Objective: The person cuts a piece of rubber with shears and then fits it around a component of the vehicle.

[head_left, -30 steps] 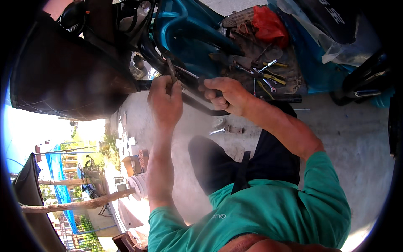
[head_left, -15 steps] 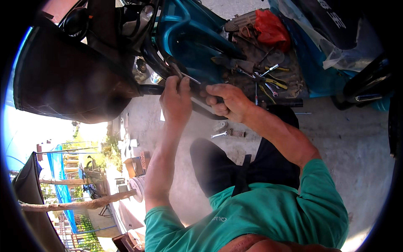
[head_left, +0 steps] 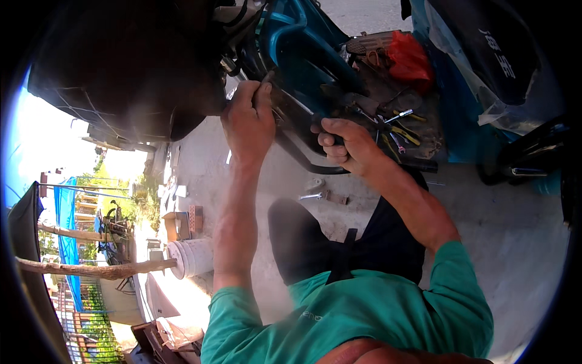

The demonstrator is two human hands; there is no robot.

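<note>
My left hand is closed on a small flat metal piece up at the black tubular frame of a teal scooter. My right hand grips the dark handle of a screwdriver, whose slim shaft runs up and left toward my left fingertips. Whether its tip touches the piece, I cannot make out. A large dark quilted cover hangs beside my left hand, hiding part of the frame.
The scooter's footboard holds pliers, wrenches and a red plastic bag. A loose wrench lies on the concrete by my knees. At left are a white bucket and a wooden pole.
My left hand has moved upward along the frame, and my right hand slightly right, the screwdriver still in it. The view has shifted, so the dark cover fills more of the upper left.
</note>
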